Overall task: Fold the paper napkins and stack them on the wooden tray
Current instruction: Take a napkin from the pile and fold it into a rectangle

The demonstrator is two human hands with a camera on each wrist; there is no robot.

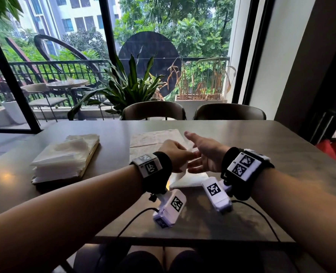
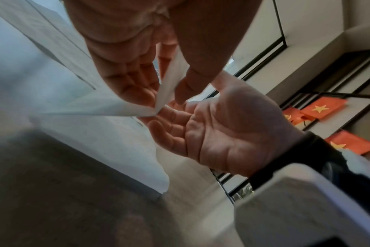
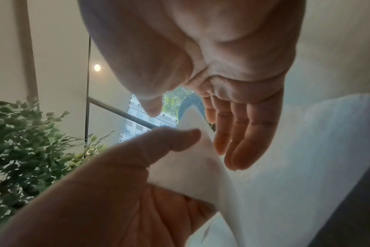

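Note:
A white paper napkin (image 1: pixel 188 179) lies on the table near me, one corner lifted. My left hand (image 1: pixel 183 153) pinches that raised corner (image 2: pixel 161 100) between thumb and fingers. Just to its right, my right hand (image 1: pixel 199 155) is open, its straight fingers (image 3: pixel 239 133) reaching toward the held corner, and it grips nothing. The right wrist view shows the left thumb (image 3: pixel 180 138) pressed on the napkin (image 3: pixel 192 170). At the left of the table a stack of white napkins (image 1: pixel 64 156) sits on the wooden tray (image 1: pixel 91 156).
A pale patterned sheet (image 1: pixel 155 137) lies flat on the table (image 1: pixel 261 146) beyond my hands. Two chairs (image 1: pixel 155 111) stand at the far edge, before a large window. Black cables (image 1: pixel 135 219) trail from the wrist cameras over the near table edge.

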